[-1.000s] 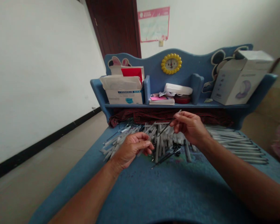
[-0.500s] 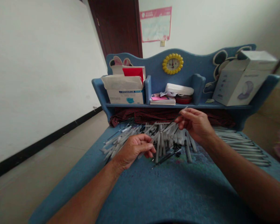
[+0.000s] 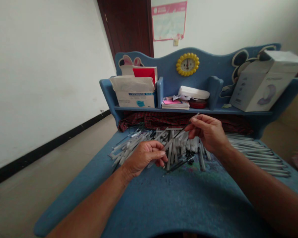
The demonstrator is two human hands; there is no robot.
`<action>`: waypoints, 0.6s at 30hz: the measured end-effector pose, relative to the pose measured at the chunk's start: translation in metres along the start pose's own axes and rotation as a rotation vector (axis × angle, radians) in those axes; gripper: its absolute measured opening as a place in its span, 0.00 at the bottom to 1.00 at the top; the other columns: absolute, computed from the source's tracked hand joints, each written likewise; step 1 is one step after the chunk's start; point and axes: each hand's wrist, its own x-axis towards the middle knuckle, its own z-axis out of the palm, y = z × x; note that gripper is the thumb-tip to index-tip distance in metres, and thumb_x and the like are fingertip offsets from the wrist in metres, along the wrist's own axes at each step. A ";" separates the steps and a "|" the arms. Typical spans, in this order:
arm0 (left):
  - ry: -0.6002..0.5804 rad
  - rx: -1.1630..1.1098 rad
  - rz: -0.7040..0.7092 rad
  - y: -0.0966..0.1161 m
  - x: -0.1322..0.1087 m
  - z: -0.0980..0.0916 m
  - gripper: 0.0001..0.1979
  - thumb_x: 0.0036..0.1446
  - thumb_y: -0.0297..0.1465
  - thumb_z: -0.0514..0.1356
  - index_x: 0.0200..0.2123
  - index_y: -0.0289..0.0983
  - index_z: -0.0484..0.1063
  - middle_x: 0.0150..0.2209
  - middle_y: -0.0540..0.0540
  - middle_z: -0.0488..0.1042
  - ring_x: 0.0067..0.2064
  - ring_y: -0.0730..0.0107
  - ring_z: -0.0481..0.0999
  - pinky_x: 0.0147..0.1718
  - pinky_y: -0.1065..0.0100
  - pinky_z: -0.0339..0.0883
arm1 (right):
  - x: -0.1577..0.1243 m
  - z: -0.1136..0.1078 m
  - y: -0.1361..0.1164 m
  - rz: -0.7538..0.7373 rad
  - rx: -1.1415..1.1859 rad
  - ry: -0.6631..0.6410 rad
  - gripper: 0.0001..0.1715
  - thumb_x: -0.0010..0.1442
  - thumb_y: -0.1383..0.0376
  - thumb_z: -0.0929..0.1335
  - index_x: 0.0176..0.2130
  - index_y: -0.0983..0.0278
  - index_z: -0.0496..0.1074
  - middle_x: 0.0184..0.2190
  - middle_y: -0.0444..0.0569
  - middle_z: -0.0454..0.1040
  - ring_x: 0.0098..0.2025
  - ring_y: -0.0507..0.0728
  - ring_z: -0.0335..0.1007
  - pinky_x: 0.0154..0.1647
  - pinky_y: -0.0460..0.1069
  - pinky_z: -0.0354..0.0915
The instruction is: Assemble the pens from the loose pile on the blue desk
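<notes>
My right hand [image 3: 208, 132] is closed in a pinch on a thin pen refill [image 3: 186, 126], dark along its length with a pale upper end. The refill slants down and left toward my left hand [image 3: 151, 153]. That hand is closed too, thumb against the fingers; what sits in it is mostly hidden, though a pale translucent edge shows below the palm. Behind and between both hands spreads a loose pile of translucent pen barrels [image 3: 173, 150]. Several dark thin rods [image 3: 178, 165] and small black pieces lie at the pile's near side.
Long slim pens [image 3: 258, 154] lie in a row at the right of the blue table [image 3: 149, 205]. A shelf behind holds a mask box [image 3: 136, 100], papers, a yellow clock [image 3: 187, 64] and a white carton [image 3: 263, 82]. Checked cloth [image 3: 151, 120] is bunched under the shelf.
The view has shifted slightly, so the shelf appears a little higher and further right. Both hands keep nearly the same pose, the right one still pinching the refill.
</notes>
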 end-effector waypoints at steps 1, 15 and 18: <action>-0.001 0.003 -0.001 0.000 0.000 0.000 0.10 0.47 0.30 0.64 0.31 0.33 0.68 0.25 0.45 0.77 0.22 0.72 0.73 0.24 0.71 0.66 | -0.001 0.001 0.000 -0.002 -0.004 -0.003 0.13 0.49 0.61 0.72 0.30 0.67 0.69 0.22 0.48 0.77 0.16 0.51 0.69 0.16 0.43 0.60; -0.054 -0.061 0.078 0.005 -0.002 -0.004 0.09 0.51 0.30 0.63 0.35 0.32 0.69 0.30 0.43 0.78 0.27 0.68 0.77 0.27 0.70 0.67 | -0.027 0.032 0.012 0.110 -0.132 -0.282 0.14 0.50 0.59 0.71 0.33 0.67 0.71 0.19 0.45 0.75 0.14 0.49 0.65 0.15 0.43 0.60; 0.019 -0.123 0.158 0.011 -0.003 -0.006 0.09 0.50 0.29 0.63 0.35 0.32 0.69 0.30 0.43 0.78 0.28 0.68 0.77 0.28 0.70 0.67 | -0.026 0.031 0.015 0.113 -0.168 -0.284 0.18 0.51 0.58 0.70 0.38 0.67 0.71 0.19 0.45 0.75 0.13 0.49 0.65 0.14 0.43 0.60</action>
